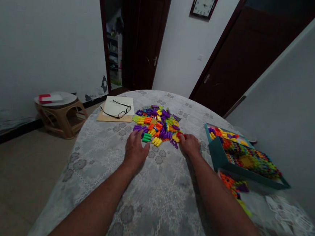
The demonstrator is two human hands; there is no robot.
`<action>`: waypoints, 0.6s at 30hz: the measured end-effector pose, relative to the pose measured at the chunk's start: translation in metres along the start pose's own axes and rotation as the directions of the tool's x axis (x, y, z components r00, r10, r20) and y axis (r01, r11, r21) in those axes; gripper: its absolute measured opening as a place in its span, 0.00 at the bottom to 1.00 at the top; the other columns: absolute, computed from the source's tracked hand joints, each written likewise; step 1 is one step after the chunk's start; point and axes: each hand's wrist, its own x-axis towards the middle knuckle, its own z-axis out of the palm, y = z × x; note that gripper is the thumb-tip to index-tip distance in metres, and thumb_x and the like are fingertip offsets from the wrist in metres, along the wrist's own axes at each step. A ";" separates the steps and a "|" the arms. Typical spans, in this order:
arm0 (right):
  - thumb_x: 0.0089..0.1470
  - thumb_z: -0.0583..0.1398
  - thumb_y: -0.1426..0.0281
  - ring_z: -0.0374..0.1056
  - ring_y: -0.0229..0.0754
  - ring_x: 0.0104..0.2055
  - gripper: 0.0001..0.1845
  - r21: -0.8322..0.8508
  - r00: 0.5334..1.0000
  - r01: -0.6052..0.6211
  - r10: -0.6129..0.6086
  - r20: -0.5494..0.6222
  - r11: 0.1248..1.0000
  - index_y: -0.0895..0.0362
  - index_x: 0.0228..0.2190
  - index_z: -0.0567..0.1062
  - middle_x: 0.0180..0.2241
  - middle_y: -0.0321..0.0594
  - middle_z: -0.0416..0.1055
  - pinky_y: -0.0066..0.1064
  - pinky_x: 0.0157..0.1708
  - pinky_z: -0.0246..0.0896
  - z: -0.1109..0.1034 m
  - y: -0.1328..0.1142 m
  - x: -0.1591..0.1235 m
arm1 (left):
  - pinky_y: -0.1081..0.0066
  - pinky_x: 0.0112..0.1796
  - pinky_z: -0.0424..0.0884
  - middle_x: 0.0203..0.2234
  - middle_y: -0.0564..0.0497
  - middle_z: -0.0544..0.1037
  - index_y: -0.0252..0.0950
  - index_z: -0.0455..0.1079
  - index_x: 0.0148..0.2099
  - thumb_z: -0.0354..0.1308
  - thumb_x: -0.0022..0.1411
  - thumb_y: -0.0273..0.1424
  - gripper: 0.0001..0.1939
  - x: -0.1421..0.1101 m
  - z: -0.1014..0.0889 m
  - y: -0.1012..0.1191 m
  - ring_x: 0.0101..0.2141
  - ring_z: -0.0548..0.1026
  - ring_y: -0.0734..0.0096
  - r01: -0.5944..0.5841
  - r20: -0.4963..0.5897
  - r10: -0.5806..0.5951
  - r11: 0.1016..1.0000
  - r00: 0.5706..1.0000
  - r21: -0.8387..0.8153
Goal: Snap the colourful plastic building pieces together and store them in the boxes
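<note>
A heap of small coloured plastic building pieces (158,123) lies in the middle of a round table covered with a grey patterned cloth (157,190). My left hand (135,148) rests palm down on the cloth at the heap's near left edge, fingers stretched toward green and purple pieces. My right hand (189,143) sits at the heap's near right edge, fingers curled around a red piece and touching yellow ones.
A teal box (220,157) full of the same coloured pieces stands at the right, with more pieces in front of it. Glasses (119,110) lie on a white sheet over a brown board. A low stool (61,116) stands left of the table.
</note>
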 end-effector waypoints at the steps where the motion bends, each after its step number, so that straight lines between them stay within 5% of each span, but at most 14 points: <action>1: 0.79 0.47 0.52 0.72 0.55 0.63 0.32 0.012 1.000 0.010 -0.010 -0.020 1.000 0.56 0.57 0.83 0.59 0.55 0.78 0.42 0.62 0.61 0.002 0.000 -0.004 | 0.43 0.71 0.67 0.68 0.35 0.67 0.39 0.68 0.72 0.66 0.67 0.32 0.33 0.001 0.001 -0.002 0.70 0.68 0.40 0.010 -0.008 -0.010 1.000 1.000 -0.004; 9: 0.76 0.56 0.54 0.74 0.53 0.56 0.23 0.132 0.982 0.112 -0.090 -0.166 0.985 0.57 0.49 0.84 0.51 0.52 0.83 0.37 0.59 0.59 0.018 -0.008 -0.036 | 0.50 0.71 0.68 0.64 0.36 0.70 0.37 0.71 0.69 0.67 0.67 0.34 0.30 0.016 -0.002 -0.005 0.68 0.72 0.46 0.098 0.009 -0.098 0.995 0.995 0.005; 14: 0.76 0.57 0.56 0.72 0.56 0.64 0.29 0.216 0.973 0.119 -0.070 -0.221 0.969 0.59 0.67 0.75 0.61 0.55 0.79 0.43 0.64 0.58 0.026 -0.013 -0.040 | 0.50 0.69 0.69 0.66 0.33 0.71 0.34 0.72 0.69 0.66 0.70 0.41 0.31 0.051 -0.007 -0.006 0.68 0.72 0.43 0.160 0.074 -0.179 0.965 0.981 0.209; 18: 0.76 0.56 0.56 0.71 0.57 0.66 0.29 0.229 0.959 0.168 -0.106 -0.261 0.959 0.58 0.69 0.73 0.64 0.54 0.77 0.45 0.67 0.57 0.031 -0.013 -0.041 | 0.48 0.70 0.65 0.71 0.31 0.68 0.35 0.70 0.73 0.62 0.73 0.49 0.34 0.087 -0.006 -0.010 0.72 0.67 0.39 0.084 0.106 -0.134 0.919 0.985 0.385</action>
